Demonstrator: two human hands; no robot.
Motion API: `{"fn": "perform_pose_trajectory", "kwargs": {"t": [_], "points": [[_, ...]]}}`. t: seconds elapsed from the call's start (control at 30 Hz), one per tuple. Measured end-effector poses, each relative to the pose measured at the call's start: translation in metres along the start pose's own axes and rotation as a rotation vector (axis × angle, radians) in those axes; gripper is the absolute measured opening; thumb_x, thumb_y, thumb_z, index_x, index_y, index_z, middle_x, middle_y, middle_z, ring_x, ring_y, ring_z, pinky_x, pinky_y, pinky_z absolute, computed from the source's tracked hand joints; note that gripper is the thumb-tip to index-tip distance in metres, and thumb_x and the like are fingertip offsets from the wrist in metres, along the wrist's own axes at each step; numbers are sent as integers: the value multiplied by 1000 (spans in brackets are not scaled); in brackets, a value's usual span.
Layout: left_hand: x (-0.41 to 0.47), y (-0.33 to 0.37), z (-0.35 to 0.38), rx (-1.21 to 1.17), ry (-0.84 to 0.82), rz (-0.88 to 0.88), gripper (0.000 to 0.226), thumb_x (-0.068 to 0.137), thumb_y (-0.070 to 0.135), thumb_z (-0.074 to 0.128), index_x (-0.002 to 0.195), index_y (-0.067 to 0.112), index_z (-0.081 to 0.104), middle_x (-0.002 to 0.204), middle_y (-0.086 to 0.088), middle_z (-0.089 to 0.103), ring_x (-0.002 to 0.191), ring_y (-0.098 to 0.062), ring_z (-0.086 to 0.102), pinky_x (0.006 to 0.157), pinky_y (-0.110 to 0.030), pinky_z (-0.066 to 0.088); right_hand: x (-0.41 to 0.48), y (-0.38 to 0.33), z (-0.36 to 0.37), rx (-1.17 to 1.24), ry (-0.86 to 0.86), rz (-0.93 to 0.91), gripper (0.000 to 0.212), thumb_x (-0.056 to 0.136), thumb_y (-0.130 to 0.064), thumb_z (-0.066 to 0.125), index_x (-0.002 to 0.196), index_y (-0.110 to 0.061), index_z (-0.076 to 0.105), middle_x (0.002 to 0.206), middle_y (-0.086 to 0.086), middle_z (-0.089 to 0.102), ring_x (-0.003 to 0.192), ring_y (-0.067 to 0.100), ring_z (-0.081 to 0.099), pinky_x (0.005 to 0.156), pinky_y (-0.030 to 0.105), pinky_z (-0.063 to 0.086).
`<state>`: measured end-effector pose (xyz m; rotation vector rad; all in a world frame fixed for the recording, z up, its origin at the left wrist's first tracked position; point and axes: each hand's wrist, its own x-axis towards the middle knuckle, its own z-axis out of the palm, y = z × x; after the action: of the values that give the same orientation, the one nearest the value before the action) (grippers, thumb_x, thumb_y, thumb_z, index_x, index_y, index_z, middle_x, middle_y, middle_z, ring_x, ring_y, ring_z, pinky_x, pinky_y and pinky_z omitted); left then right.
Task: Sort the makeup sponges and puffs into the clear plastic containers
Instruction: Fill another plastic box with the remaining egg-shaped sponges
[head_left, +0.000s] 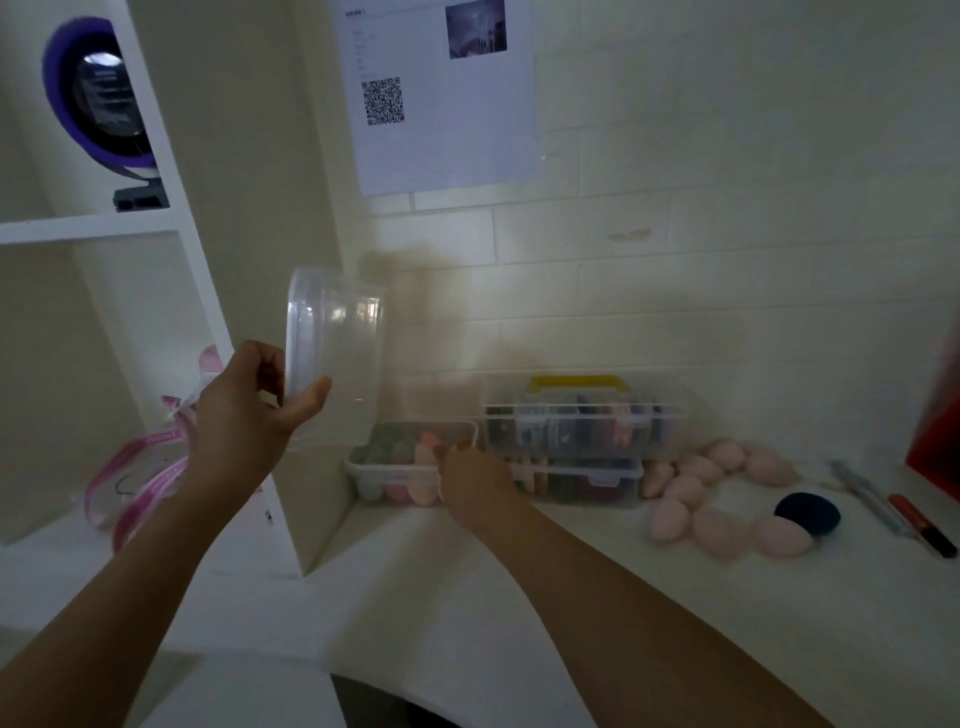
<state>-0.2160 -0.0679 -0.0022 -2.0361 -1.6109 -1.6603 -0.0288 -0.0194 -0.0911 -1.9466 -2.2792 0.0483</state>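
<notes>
My left hand (244, 410) grips a clear plastic lid (335, 358) and holds it upright above the counter. Below it stands an uncovered clear container (387, 470) with several coloured sponges inside. My right hand (475, 475) is at that container's front right rim, fingers curled around a peach sponge (422, 486). To the right stand two stacked clear containers (582, 441), the top one with a yellow handle (576, 383). Several loose pink egg-shaped sponges (719, 499) and one dark blue puff (807, 513) lie on the white counter (519, 597).
Pens and a red marker (919, 525) lie at the far right beside a red object (935, 441). A white shelf unit (218, 291) stands on the left, holding pink-trimmed clear pouches (140, 473) and a purple-rimmed device (98, 88). A paper with a QR code (436, 93) hangs on the tiled wall.
</notes>
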Motion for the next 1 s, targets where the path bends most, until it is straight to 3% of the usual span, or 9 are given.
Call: {"fn": "perform_pose_trajectory", "kwargs": {"t": [0.13,0.27,0.37,0.5,0.6,0.7,0.83,0.93,1.0], "points": [[-4,3,7,33,-6,-6,29,78,24,71,88,8,49,79,-4,54,71,-16,51,52,-9,39,-2,-1,-1,64,-48,12,51,97,-18,38,146,-16,25,142,19,39,125,39,45,96,47,42],[-7,11,10,61,-7,-31,28,79,23,71,87,8,49,76,-4,52,65,-11,45,55,-11,30,-17,-3,-2,183,-80,-81,63,98,-19,39,152,-18,6,158,12,0,143,39,13,111,53,23],[-10,18,8,77,-37,-51,29,80,25,70,89,7,49,77,-9,53,59,-10,43,53,-16,31,-33,-13,-18,216,63,-177,67,95,-22,48,151,-15,12,159,11,-10,144,33,14,110,49,31],[-15,38,2,67,-139,-16,30,77,21,72,90,4,51,79,-12,54,61,-15,47,50,-17,38,-72,-3,-47,285,179,-234,49,93,-22,51,138,-11,39,155,11,18,136,30,36,106,42,37],[-22,60,0,74,-310,85,27,73,18,76,81,14,51,77,-11,58,63,-21,50,53,-24,39,-108,22,-63,374,343,-213,61,80,-38,69,130,-16,41,134,4,38,114,28,54,86,35,45],[-37,78,3,62,-472,164,32,69,19,79,73,23,48,71,-4,59,61,-19,53,54,-23,40,-146,57,-80,435,445,-163,81,63,-50,81,127,-19,41,127,-2,40,108,16,52,76,24,37],[-67,105,17,74,-637,259,32,66,23,80,73,25,49,67,4,57,58,-14,49,56,-26,39,-190,103,-91,396,525,-78,86,58,-54,82,123,-17,40,120,-3,37,103,16,53,80,36,50],[-94,130,35,108,-729,354,32,66,27,80,77,28,49,67,11,53,60,-4,48,54,-13,35,-218,124,-93,354,498,-168,89,54,-53,84,122,-22,35,116,-14,27,102,9,48,80,29,51],[-112,148,47,133,-799,435,30,71,31,76,82,30,49,75,15,51,69,-3,50,62,-12,39,-235,133,-93,243,435,-241,94,55,-55,83,129,-24,33,128,-12,28,113,7,42,86,21,46]]}}
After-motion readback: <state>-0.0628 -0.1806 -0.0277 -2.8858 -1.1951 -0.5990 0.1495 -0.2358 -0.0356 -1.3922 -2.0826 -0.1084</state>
